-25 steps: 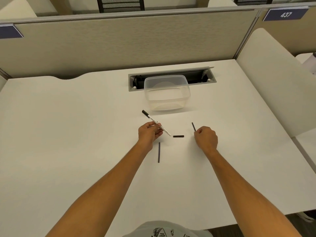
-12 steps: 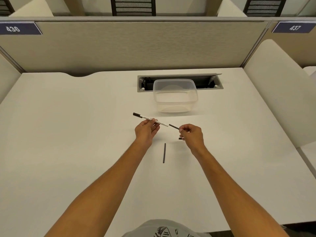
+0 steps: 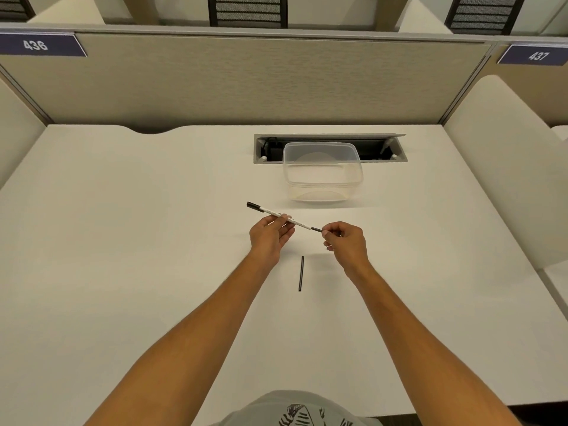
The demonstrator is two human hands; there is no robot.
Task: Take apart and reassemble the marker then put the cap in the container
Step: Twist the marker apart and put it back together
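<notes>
I see my left hand (image 3: pixel 270 238) raised a little above the white worktop (image 3: pixel 123 256), its grip pinching the white marker barrel (image 3: pixel 284 218) between thumb and fingertips near the middle of its length. The barrel slants from far left down to near right, with a black end (image 3: pixel 254 206) pointing away to the left. My right hand (image 3: pixel 345 244) sits just to the right of it, grip pressed together on a thin black piece (image 3: pixel 316 229) that meets the barrel's right end; most of that piece is hidden by my fingers, so I cannot tell how far it goes into the barrel.

On the worktop, nearer to me and between my two wrists, lies a thin black rod (image 3: pixel 301 273), pointing almost straight toward me and touching neither hand. A small dark bit shows just under my right fingers, too hidden to identify.

Farther away, right of centre, stands the clear plastic container (image 3: pixel 322 176), open on top, with nothing visible in it. Its far edge overlaps a rectangular cable slot (image 3: pixel 396 149) cut into the worktop. Beyond that rises a beige partition (image 3: pixel 246 81), with number plates reading 436 (image 3: pixel 35 45) at the left and 437 (image 3: pixel 538 55) at the right.
</notes>
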